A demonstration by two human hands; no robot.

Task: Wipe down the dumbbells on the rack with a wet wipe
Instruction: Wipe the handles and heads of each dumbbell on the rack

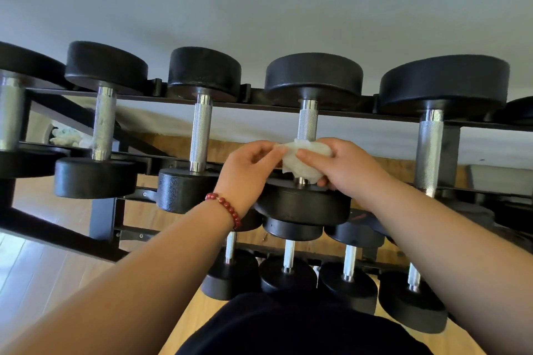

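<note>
A left hand (248, 166) pinches an edge of the wet wipe (300, 160) wrapped around a dumbbell (308, 124) handle, while the right hand (346, 166) curls around it, on the rack's (372, 109) top tier.

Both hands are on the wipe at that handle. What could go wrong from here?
1. The left hand pinches the edge of the wipe while the right hand wraps it round the knurled handle; it might snag or tear.
2. The wipe covers only the handle's near end, so the far part could get missed.
</note>
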